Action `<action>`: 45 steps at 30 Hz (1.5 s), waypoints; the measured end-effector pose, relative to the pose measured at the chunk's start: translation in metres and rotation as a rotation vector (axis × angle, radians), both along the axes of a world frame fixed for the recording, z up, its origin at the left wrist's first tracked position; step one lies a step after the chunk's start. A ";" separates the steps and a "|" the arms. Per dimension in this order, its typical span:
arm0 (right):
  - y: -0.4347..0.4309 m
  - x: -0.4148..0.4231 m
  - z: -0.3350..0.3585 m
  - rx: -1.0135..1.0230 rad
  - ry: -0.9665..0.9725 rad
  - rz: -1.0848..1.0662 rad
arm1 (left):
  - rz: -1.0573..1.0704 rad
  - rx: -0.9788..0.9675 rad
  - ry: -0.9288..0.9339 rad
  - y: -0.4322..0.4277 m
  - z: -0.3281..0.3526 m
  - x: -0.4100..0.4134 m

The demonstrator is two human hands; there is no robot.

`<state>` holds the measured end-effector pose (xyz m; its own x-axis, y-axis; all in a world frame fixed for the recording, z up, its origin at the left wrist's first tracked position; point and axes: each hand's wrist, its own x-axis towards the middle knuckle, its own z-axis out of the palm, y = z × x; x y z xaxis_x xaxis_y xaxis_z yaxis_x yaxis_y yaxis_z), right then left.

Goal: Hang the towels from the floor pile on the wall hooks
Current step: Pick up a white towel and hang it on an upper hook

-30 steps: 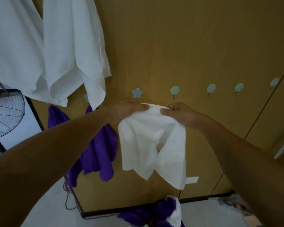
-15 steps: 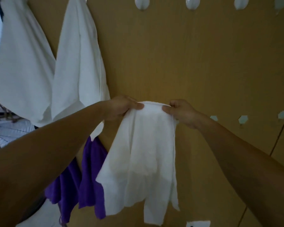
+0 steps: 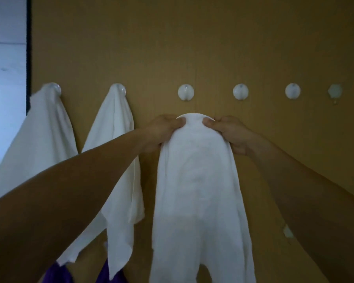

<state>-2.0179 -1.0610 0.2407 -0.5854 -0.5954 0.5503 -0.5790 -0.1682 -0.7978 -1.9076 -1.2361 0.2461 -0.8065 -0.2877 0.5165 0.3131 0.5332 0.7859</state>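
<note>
Because the wooden wall (image 3: 213,48) fills the whole view, everything is best placed from the two hands pinching cloth at its middle. Left of the grip two white towels already hang from the hook row, a far towel (image 3: 39,150) and a nearer towel (image 3: 117,160). The held towel (image 3: 196,190) drops straight down from the grip, its long axis vertical, its top fold bulging up in a small arch between the hands. The left hand (image 3: 164,129) and the right hand (image 3: 231,133) each clamp thumb against fingers on that fold, close together and level with one another. The free hook (image 3: 185,92) sits just above the grip, slightly toward the left hand, and is apart from the cloth. More bare hooks (image 3: 240,91) run off above and to the right. As I judge it, the arch must rise and slip over the free hook: a short lift with a slight shift left, the left hand being nearer.
</note>
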 end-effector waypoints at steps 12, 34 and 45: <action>-0.081 -0.051 0.125 -0.332 0.268 -0.415 | 0.501 -0.611 0.357 -0.044 0.127 -0.060; -0.089 -0.071 0.044 -0.007 0.864 -0.759 | 0.661 -1.131 0.044 -0.043 0.060 -0.070; -0.082 -0.058 0.031 -0.045 0.560 -0.439 | 0.367 -0.714 0.288 -0.041 0.044 -0.067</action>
